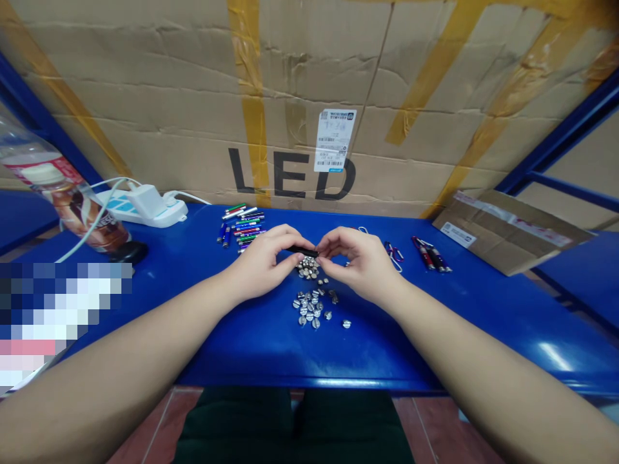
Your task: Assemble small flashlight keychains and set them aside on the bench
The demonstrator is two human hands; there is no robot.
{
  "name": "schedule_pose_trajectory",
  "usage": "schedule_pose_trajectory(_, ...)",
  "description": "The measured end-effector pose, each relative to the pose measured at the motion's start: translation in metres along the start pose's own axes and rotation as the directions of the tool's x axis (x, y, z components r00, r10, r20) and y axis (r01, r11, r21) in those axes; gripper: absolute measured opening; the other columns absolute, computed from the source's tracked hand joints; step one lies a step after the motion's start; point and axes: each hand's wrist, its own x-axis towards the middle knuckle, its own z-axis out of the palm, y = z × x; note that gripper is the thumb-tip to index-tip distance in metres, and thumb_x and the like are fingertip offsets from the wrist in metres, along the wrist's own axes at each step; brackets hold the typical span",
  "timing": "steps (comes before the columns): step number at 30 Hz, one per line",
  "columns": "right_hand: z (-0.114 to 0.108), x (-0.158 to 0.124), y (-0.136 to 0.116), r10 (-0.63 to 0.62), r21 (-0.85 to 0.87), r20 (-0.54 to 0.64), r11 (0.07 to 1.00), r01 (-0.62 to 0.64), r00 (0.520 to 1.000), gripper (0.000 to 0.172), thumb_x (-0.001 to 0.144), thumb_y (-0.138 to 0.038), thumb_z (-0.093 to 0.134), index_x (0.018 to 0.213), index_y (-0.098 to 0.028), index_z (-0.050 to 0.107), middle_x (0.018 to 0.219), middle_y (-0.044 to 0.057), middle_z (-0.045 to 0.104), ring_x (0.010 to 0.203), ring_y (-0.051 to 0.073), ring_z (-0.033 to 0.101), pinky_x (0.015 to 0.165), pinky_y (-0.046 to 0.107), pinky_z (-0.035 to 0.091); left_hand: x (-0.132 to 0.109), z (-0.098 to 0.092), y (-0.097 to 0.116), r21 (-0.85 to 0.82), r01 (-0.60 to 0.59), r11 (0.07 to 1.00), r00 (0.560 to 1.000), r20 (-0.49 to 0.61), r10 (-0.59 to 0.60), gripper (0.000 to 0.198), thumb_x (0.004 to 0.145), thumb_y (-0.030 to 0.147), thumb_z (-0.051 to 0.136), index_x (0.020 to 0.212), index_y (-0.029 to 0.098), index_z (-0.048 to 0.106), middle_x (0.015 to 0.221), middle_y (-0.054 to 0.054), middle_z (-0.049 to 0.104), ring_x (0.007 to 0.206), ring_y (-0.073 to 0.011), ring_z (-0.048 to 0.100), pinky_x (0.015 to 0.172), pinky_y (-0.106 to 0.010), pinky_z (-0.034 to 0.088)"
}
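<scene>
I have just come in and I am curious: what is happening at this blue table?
A person holds a thin black tube in the left hand, while fingertips of the right hand are at its end; whether they pinch something small is unclear. Small metal pieces lie loosely on the blue table near the hands. Coloured tubes lie beyond the left hand.

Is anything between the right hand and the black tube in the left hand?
Nothing visible: the right hand is at one end of the black tube. Loose metal pieces lie on the table, not between.
</scene>
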Motion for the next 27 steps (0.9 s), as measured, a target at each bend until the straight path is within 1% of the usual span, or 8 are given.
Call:
schedule_pose_trajectory(4,-0.003,0.000,-0.003,-0.028,-0.013,-0.015,1.000,0.028,0.999,0.008,0.086,-0.019,0.070,0.094,-0.021,0.066,0.090,0.003,0.070,0.078,0.016,0.070,0.076,0.033,0.063,0.001,-0.002,0.001,-0.023,-0.006,1.000,1.000,0.000,0.006,0.017,0.098,0.016,0.057,0.109,0.018,0.070,0.107,-0.007,0.071,0.105,-0.0216,0.067,0.098,-0.040,0.054)
schedule_pose_trajectory(8,-0.005,0.000,-0.005,-0.046,-0.012,-0.022,0.999,0.046,0.999,0.007,0.088,-0.020,0.070,0.093,-0.021,0.066,0.092,0.004,0.069,0.079,0.016,0.070,0.076,0.033,0.063,0.001,-0.002,0.002,-0.042,0.013,0.999,1.000,0.006,-0.013,0.014,0.098,0.017,0.056,0.108,0.018,0.067,0.106,-0.007,0.071,0.104,-0.0213,0.067,0.096,-0.039,0.054)
schedule_pose_trajectory(12,-0.004,0.000,-0.005,-0.027,-0.010,-0.002,1.000,0.027,1.000,0.008,0.086,-0.019,0.070,0.092,-0.021,0.066,0.091,0.004,0.069,0.078,0.015,0.070,0.076,0.032,0.063,0.000,-0.002,0.002,-0.042,0.015,0.999,1.000,0.007,-0.015,0.014,0.098,0.015,0.056,0.108,0.018,0.066,0.107,-0.007,0.070,0.103,-0.0211,0.066,0.095,-0.038,0.054)
schedule_pose_trajectory(14,-0.002,0.000,-0.005,0.017,0.032,0.015,0.999,-0.017,1.000,0.010,0.085,-0.020,0.071,0.093,-0.020,0.065,0.089,0.003,0.070,0.076,0.015,0.070,0.076,0.032,0.063,0.001,-0.003,0.002,-0.035,0.014,0.999,1.000,0.003,-0.014,0.015,0.097,0.015,0.056,0.108,0.018,0.066,0.107,-0.007,0.070,0.103,-0.0210,0.066,0.095,-0.038,0.054)
schedule_pose_trajectory(18,0.003,0.000,-0.001,0.171,0.205,0.079,0.961,-0.184,0.982,0.018,0.083,-0.024,0.074,0.097,-0.018,0.063,0.087,0.003,0.071,0.076,0.015,0.070,0.076,0.031,0.062,0.001,-0.003,0.003,-0.015,0.013,1.000,1.000,-0.002,-0.013,0.015,0.097,0.014,0.055,0.108,0.018,0.066,0.107,-0.007,0.070,0.103,-0.0205,0.065,0.095,-0.038,0.053)
schedule_pose_trajectory(23,0.008,0.001,0.004,0.333,0.405,0.168,0.834,-0.374,0.928,0.024,0.079,-0.025,0.077,0.097,-0.018,0.063,0.081,0.002,0.071,0.073,0.014,0.071,0.072,0.030,0.061,0.001,-0.003,0.003,-0.007,0.036,0.999,0.999,0.000,-0.036,0.015,0.098,0.017,0.056,0.110,0.017,0.066,0.108,-0.007,0.071,0.104,-0.0210,0.066,0.094,-0.038,0.054)
schedule_pose_trajectory(25,0.009,0.001,0.004,0.393,0.462,0.206,0.768,-0.443,0.896,0.026,0.078,-0.024,0.078,0.097,-0.019,0.061,0.080,0.001,0.072,0.071,0.014,0.072,0.070,0.029,0.061,0.001,-0.003,0.003,-0.014,0.054,0.998,0.998,0.010,-0.054,0.018,0.099,0.020,0.056,0.113,0.017,0.067,0.110,-0.008,0.071,0.104,-0.0212,0.067,0.094,-0.038,0.054)
schedule_pose_trajectory(27,0.010,0.002,0.004,0.426,0.496,0.235,0.721,-0.484,0.874,0.027,0.077,-0.024,0.079,0.095,-0.019,0.060,0.079,0.001,0.073,0.070,0.014,0.073,0.069,0.029,0.061,0.000,-0.002,0.003,-0.028,0.074,0.997,0.997,0.018,-0.074,0.020,0.100,0.021,0.054,0.116,0.017,0.066,0.111,-0.008,0.072,0.104,-0.0211,0.068,0.094,-0.038,0.054)
